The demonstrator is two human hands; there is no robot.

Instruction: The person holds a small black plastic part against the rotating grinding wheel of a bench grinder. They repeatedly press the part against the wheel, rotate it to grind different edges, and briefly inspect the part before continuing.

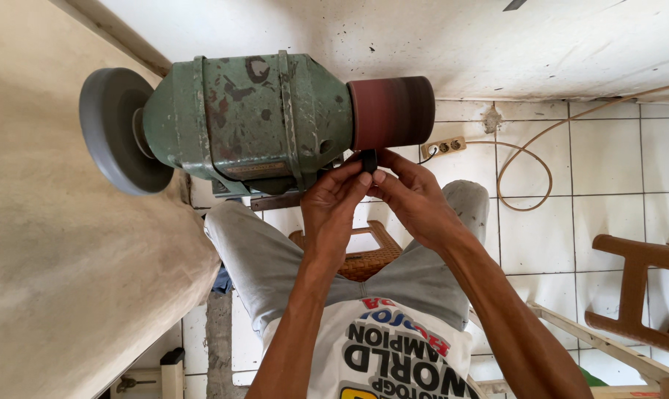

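A green bench grinder (253, 118) fills the upper middle, with a grey wheel (113, 133) on its left end and a dark red sanding drum (392, 112) on its right end. Just below the drum, my left hand (333, 203) and my right hand (412, 196) pinch a small black piece (368, 160) between their fingertips. The piece sits close under the drum's lower edge; I cannot tell whether it touches. My knees in grey trousers lie below the hands.
A beige wall or board (61, 258) runs along the left. A power strip (444, 146) with a looping cable (526, 170) lies on the white tiled floor. A brown wooden chair (637, 288) stands at the right, and a woven stool (364, 258) sits between my legs.
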